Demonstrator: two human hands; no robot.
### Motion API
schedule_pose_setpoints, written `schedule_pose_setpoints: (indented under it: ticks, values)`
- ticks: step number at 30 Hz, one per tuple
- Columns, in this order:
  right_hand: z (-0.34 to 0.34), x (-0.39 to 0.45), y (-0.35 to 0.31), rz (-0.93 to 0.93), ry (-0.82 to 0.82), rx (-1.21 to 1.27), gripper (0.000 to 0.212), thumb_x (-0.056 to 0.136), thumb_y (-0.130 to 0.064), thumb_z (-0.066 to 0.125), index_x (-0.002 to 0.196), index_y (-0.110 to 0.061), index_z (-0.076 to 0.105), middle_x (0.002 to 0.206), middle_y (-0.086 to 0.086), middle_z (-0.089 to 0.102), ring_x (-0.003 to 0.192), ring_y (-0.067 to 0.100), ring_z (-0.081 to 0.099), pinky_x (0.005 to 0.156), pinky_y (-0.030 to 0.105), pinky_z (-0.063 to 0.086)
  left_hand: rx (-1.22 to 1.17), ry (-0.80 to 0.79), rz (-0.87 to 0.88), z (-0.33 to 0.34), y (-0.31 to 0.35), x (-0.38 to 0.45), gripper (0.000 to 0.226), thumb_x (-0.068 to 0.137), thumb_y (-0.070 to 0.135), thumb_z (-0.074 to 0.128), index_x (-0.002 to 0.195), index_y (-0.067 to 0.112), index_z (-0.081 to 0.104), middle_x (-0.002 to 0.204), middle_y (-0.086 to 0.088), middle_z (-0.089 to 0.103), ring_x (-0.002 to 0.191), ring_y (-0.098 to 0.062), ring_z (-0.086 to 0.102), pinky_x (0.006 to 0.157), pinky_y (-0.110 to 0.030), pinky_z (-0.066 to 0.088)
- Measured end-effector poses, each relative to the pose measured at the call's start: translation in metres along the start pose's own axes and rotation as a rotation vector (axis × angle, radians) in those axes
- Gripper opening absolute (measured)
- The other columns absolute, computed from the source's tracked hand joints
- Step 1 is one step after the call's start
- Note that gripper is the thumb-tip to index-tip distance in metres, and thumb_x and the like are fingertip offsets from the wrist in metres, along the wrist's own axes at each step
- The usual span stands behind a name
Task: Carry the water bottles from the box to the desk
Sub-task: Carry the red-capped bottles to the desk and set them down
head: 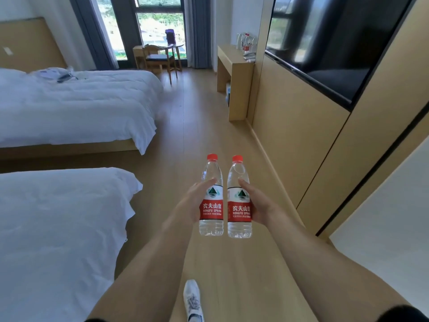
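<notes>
From the head view, the person holds both arms out ahead over the wooden floor (199, 117), one bottle in each hand. The left hand (193, 201) grips the left bottle (211, 201) from its left side, the thumb lying across the clear shoulder just above the red label, the other fingers hidden behind the bottle. The right hand (257, 203) grips the right bottle (239, 203) from its right side in the same way, thumb on the front near the label's top edge, the rest of the fingers out of sight behind. Both bottles stand upright, red caps up, just beside each other with a thin gap between them, their clear bases hanging below the palms. Far ahead on the right, the desk (234, 66) stands against the wall, and a cluster of bottles (247, 44) with red labels already stands at its far end. On the left lie two beds with white bedding, the near bed (58, 228) and the far bed (76, 105). A wooden chair (162, 58) sits by the window at the far end. A dark screen (336, 38) is mounted on the right wall. A white shoe (192, 298) shows on the floor between the forearms.
</notes>
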State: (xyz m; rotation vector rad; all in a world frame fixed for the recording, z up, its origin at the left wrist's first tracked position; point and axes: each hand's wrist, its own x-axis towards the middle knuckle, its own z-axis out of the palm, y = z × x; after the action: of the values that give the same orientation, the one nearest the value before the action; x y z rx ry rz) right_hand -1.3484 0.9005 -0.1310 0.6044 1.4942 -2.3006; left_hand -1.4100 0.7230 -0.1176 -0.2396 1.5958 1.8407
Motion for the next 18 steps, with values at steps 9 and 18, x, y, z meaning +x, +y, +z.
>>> schedule_pose_setpoints:
  ticks: [9,18]
  values:
    - [-0.023,0.134,-0.113,-0.014,0.096,0.004,0.062,0.094,-0.057,0.057,0.135,-0.01,0.058,0.128,0.019,0.067,0.108,0.034,0.067,0.099,0.049,0.053,0.017,-0.064,-0.036,0.006,0.101,0.155,0.063,0.085,0.039,0.079,0.133,0.007,0.054,0.121,-0.026,0.069,0.103,-0.043,0.069,0.099,-0.059,0.052]
    - [-0.023,0.263,-0.208,-0.051,0.139,0.025,0.056,0.093,-0.054,0.061,0.129,-0.01,0.061,0.12,0.018,0.071,0.096,0.032,0.071,0.093,0.048,0.056,0.055,-0.091,-0.028,-0.006,0.213,0.279,0.06,0.084,0.037,0.08,0.131,0.009,0.054,0.116,-0.024,0.071,0.092,-0.039,0.07,0.092,-0.056,0.056]
